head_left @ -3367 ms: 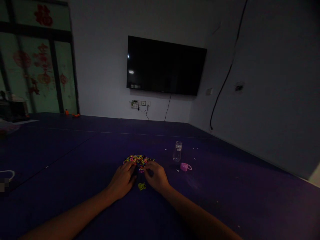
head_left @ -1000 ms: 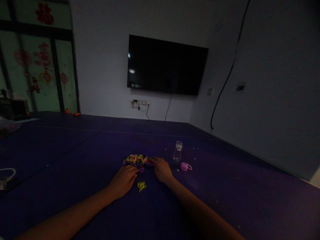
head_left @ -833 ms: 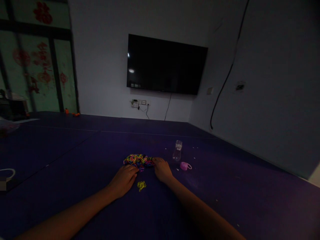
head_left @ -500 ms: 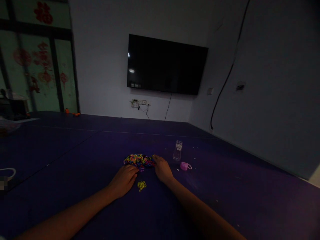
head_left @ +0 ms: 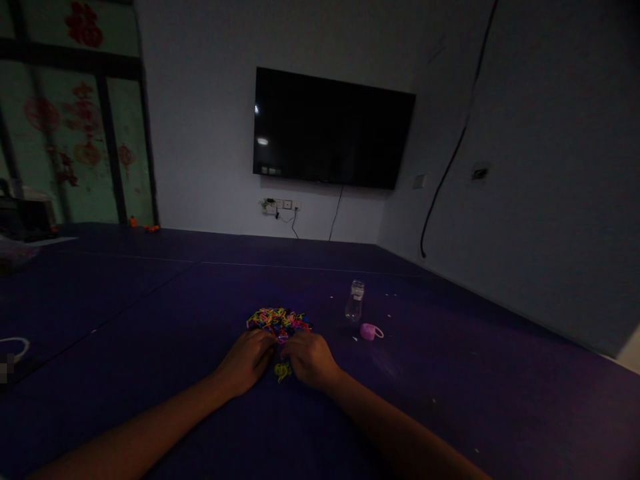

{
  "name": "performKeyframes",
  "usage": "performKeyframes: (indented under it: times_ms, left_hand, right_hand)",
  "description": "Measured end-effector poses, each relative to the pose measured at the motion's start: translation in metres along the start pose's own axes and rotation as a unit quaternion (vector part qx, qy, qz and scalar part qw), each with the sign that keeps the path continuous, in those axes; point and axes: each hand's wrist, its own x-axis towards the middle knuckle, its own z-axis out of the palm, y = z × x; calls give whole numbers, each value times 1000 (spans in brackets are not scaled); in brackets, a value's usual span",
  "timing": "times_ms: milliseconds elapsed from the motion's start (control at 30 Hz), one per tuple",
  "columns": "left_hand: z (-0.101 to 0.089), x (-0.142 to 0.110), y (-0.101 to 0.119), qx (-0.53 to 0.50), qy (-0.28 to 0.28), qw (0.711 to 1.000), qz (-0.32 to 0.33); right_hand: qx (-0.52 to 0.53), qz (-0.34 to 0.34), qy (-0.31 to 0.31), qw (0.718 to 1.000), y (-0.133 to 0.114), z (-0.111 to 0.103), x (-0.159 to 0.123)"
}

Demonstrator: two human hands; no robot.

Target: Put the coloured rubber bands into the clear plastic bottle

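A pile of many-coloured rubber bands (head_left: 274, 319) lies on the dark purple floor mat in front of me. My left hand (head_left: 251, 357) is at the pile's near left edge, its fingers bent and closed, with the tips hidden. Close beside it, my right hand (head_left: 311, 359) is at the near right edge, fingers curled together and pointing left. Whether a band is between the fingers of either hand is too dark to see. A small bunch of yellow rubber bands (head_left: 282, 371) lies just nearer to me, between the two hands and partly behind the right one.
A clear bottle (head_left: 355, 303) is right of the pile, with a pink cap with a loop (head_left: 369, 332) near it. White scraps dot the purple mat (head_left: 430, 347). A television (head_left: 333, 130) hangs on the far wall. A white loop-shaped thing (head_left: 20, 343) is at far left.
My right hand has moved left and toward me, from the pile's right end to beside my left hand, and its fingers have curled in. My left hand has barely moved.
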Motion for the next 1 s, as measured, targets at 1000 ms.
performKeyframes:
  times_ms: [1000]
  left_hand:
    - [-3,0,7,-13,16,997,71]
  right_hand:
    - [-65,214,-110,968,17,8,7]
